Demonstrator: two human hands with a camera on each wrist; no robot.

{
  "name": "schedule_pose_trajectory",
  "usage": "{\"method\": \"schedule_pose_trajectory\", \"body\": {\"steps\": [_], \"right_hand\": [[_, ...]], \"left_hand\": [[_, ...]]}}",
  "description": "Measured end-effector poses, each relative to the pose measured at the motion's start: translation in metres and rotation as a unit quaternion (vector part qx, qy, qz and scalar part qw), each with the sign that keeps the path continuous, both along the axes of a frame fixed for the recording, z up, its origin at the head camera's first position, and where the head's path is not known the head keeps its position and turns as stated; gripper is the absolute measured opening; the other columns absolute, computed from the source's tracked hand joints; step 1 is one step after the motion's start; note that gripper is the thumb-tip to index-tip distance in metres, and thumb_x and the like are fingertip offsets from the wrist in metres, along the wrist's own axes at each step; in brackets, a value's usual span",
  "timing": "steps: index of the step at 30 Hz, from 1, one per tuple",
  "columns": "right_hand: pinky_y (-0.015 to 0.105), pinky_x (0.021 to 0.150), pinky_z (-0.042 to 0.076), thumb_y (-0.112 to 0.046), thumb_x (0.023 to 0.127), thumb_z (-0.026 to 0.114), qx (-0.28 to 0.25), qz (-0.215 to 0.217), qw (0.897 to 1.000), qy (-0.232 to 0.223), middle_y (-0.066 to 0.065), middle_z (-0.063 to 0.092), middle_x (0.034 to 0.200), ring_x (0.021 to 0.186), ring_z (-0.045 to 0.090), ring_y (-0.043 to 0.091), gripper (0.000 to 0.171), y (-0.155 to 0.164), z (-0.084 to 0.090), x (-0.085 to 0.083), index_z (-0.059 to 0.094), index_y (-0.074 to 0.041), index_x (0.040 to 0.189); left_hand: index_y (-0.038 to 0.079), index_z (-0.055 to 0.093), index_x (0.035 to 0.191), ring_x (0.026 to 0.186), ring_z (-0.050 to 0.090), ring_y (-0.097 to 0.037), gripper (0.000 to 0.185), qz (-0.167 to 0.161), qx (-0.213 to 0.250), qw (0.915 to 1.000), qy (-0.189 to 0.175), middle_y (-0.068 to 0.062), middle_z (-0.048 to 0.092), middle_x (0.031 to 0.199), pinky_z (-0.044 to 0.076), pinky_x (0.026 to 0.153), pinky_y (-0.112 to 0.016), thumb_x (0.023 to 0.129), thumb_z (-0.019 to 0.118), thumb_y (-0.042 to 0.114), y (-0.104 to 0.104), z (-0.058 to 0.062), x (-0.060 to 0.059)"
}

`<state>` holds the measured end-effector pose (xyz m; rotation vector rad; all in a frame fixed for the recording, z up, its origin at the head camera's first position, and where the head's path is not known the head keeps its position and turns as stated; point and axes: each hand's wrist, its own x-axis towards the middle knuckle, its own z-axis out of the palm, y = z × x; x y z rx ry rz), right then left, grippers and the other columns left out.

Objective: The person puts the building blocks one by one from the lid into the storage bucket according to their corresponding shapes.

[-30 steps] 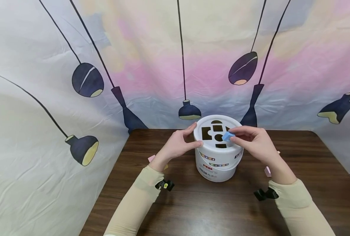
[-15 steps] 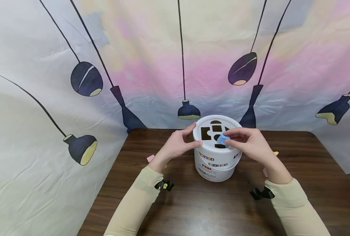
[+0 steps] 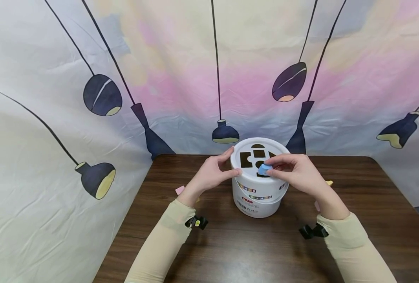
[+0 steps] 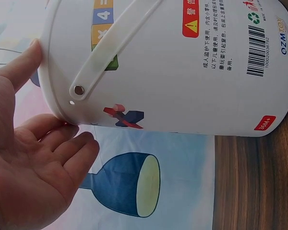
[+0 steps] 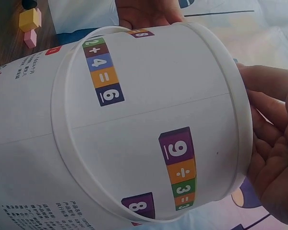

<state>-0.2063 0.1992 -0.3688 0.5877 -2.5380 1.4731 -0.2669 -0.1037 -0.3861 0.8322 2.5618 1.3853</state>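
- The right hand (image 3: 299, 173) pinches a blue block (image 3: 264, 169) over a lid hole; it is not yet in.
- The left hand (image 3: 213, 173), fingers relaxed, steadies the white bucket (image 3: 257, 196).
- Pink and yellow blocks (image 5: 30, 24) lie on the table (image 3: 230, 243), not yet sorted.

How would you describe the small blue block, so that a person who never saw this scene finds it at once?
On the dark wooden table stands a white bucket whose lid has dark shape holes. The small blue block sits on that lid, pinched by the right hand. It is the only blue piece; the loose blocks on the table are pink and yellow.
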Motion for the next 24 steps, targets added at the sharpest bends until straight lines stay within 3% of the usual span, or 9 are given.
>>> {"method": "schedule_pose_trajectory", "body": {"steps": [14,24], "right_hand": [[0.025,0.075,0.059,-0.019,0.094,0.086,0.027,0.0,1.0,0.0,0.001,0.078,0.098,0.086,0.072,0.017,0.021,-0.0027,0.0025,0.0009,0.084,-0.012,0.114],[0.024,0.079,0.059,-0.015,0.095,0.084,0.021,0.018,1.0,0.006,0.002,0.079,0.105,0.092,0.073,0.014,0.023,-0.0018,0.0008,0.0016,0.083,-0.009,0.117]], "left_hand": [[0.017,0.037,0.166,0.157,0.03,-0.012,0.087,0.003,-0.006,1.0,0.004,0.01,0.034,0.17,0.031,0.126,-0.046,0.096,0.082,0.041,0.0009,-0.0005,-0.0005],[0.017,0.038,0.166,0.157,0.031,-0.012,0.086,0.004,-0.002,1.0,0.003,0.01,0.034,0.17,0.032,0.126,-0.046,0.096,0.083,0.04,0.0004,-0.0005,0.0006]]}}
